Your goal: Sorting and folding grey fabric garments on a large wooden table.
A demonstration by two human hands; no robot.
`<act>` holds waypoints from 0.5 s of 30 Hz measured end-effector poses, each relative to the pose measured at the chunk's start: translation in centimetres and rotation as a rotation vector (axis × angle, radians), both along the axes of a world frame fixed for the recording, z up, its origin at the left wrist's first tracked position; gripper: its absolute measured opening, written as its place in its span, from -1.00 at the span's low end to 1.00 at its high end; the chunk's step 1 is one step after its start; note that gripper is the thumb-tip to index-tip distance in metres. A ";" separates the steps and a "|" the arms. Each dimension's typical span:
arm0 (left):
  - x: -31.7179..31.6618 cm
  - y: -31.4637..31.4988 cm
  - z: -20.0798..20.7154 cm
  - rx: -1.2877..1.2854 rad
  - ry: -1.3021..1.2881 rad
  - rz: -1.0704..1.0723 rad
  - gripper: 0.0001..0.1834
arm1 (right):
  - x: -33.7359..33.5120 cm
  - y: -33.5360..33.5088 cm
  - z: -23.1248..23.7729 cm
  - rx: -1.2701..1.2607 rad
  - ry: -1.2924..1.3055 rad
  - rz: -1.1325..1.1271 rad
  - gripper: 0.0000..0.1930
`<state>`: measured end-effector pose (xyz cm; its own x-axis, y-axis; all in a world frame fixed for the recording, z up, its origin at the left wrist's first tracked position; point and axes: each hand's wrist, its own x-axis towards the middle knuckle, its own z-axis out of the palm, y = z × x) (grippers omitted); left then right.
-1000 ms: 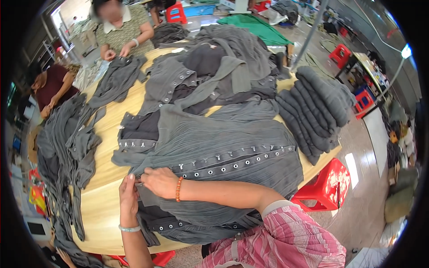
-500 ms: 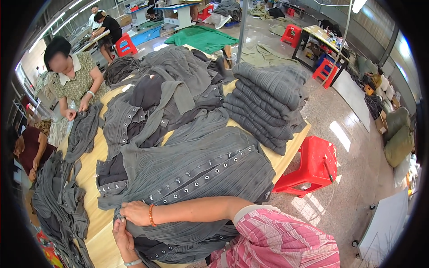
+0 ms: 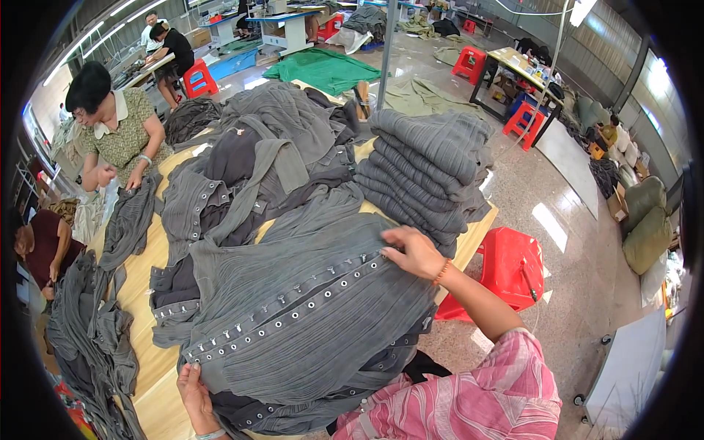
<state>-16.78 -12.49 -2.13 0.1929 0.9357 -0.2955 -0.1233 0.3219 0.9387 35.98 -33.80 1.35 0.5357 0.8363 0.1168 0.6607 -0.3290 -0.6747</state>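
A dark grey pleated garment [image 3: 315, 323] lies spread on the wooden table in front of me. Down its front opening run a row of metal hooks and a row of metal eyelets, with a narrow dark gap between them in the middle. At the lower left end of these rows, my left hand [image 3: 193, 398] pinches the garment's edge between thumb and fingers. Near the far right end of the rows is my right hand [image 3: 416, 253], its thumb and fingers apart and nothing held. It is over or lightly touching the cloth; I cannot tell which.
A folded stack of grey garments [image 3: 425, 165] stands beyond my right hand. Loose grey garments [image 3: 271, 125] are heaped at the back, more [image 3: 92, 323] hang at the left edge. A red stool [image 3: 502, 268] is at the right. Across the table a person [image 3: 121, 136] handles grey cloth.
My right hand has moved from beside my left hand, at the garment's lower left edge, to the far right end of the hook row. My left hand keeps hold of the edge.
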 end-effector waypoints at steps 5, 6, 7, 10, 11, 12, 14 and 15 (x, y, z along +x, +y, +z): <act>-0.6 1.4 -1.0 -0.052 0.001 -0.040 -0.95 | 1.0 -3.9 -2.1 -0.025 0.300 -0.093 -0.72; -0.6 1.4 -0.8 -0.051 0.021 -0.025 -0.95 | 0.7 -4.0 -2.0 0.073 0.278 -0.040 -0.82; -0.8 1.3 -0.8 -0.049 0.031 -0.029 -0.95 | 0.7 -4.2 -2.0 0.076 0.288 -0.044 -0.82; -1.4 1.3 -1.1 -0.055 0.014 -0.024 -0.92 | 1.7 -5.0 -2.7 0.246 0.781 0.119 -0.86; -1.6 1.4 -1.4 -0.056 0.012 -0.016 -0.93 | 2.2 -5.0 -3.7 0.249 0.786 0.116 -0.86; -1.4 1.4 -1.2 -0.053 0.009 -0.005 -0.94 | 2.5 -4.5 -4.3 0.173 0.804 0.017 -0.84; -1.1 1.3 -0.7 -0.063 0.027 -0.018 -0.94 | 2.8 -4.3 -5.3 0.035 0.734 -0.124 -0.76; -1.2 1.1 -0.3 -0.074 0.038 -0.027 -0.95 | 2.9 -4.0 -5.7 0.038 0.739 -0.118 -0.76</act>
<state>-17.98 -11.36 -2.43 0.2046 0.9056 -0.3714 -0.0781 0.3933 0.9161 38.84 -37.82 -4.36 0.5716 0.7713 -0.2800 -0.0067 -0.3368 -0.9415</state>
